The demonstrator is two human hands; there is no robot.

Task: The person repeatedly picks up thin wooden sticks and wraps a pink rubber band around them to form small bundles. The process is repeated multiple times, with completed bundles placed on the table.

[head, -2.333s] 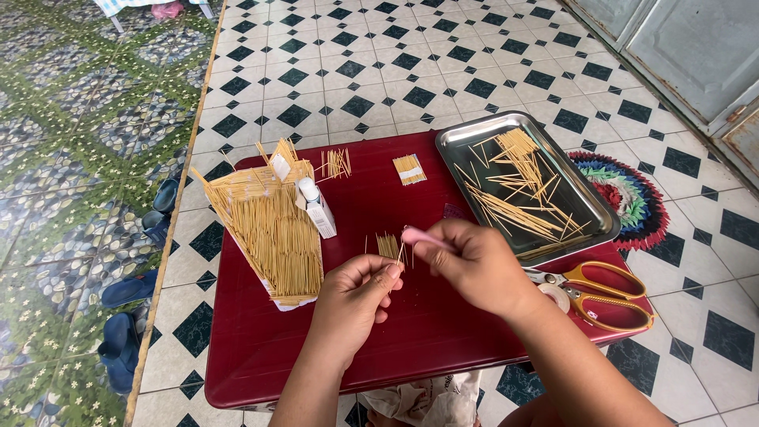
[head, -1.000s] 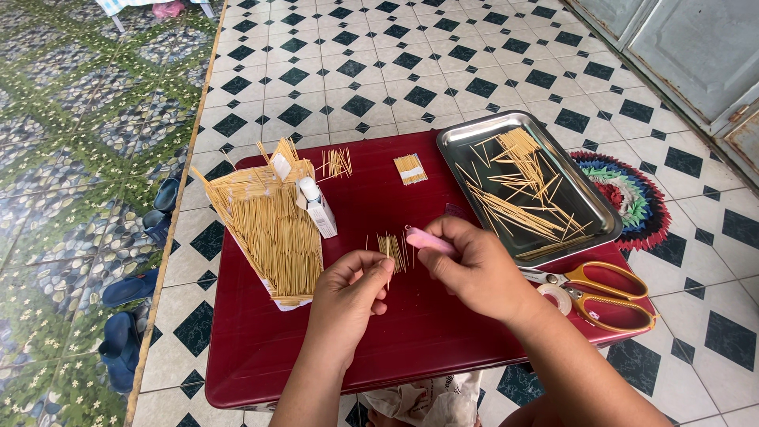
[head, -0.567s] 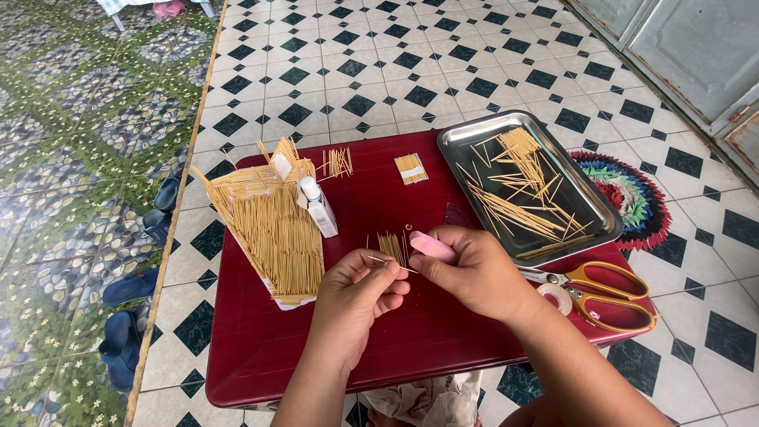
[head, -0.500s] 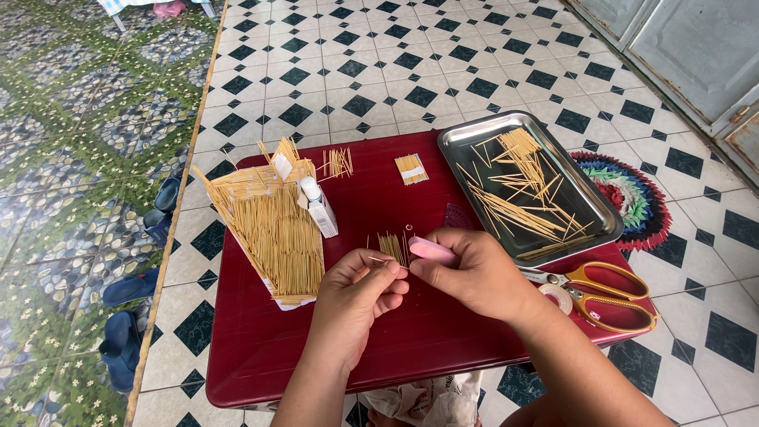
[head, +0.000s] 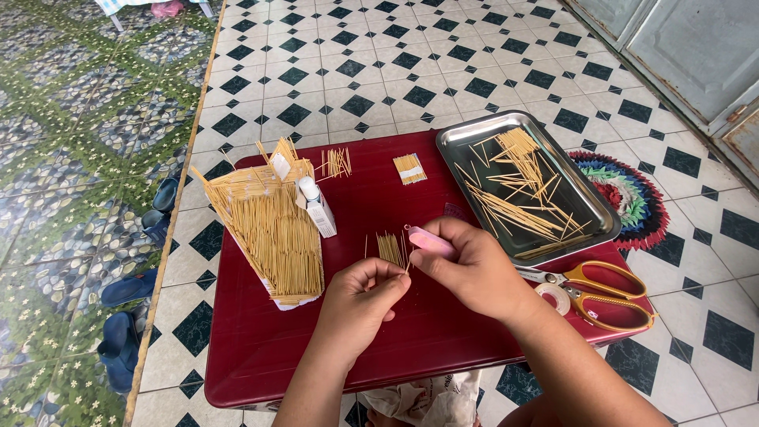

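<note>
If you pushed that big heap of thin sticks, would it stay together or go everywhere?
The big heap of thin sticks would probably scatter: the sticks look loose, unbound and fanned out on the red table. Each looks very thin, so likely light and easy to snap. Lying flat, they may slide rather than roll far.

We take this for a home floor workspace: a low red table point(head: 261, 356) on black-and-white diamond tiles point(head: 379, 71), a crocheted round mat point(head: 632, 194), blue sandals point(head: 126, 316) at the tile edge, grey door point(head: 696, 47).
</note>
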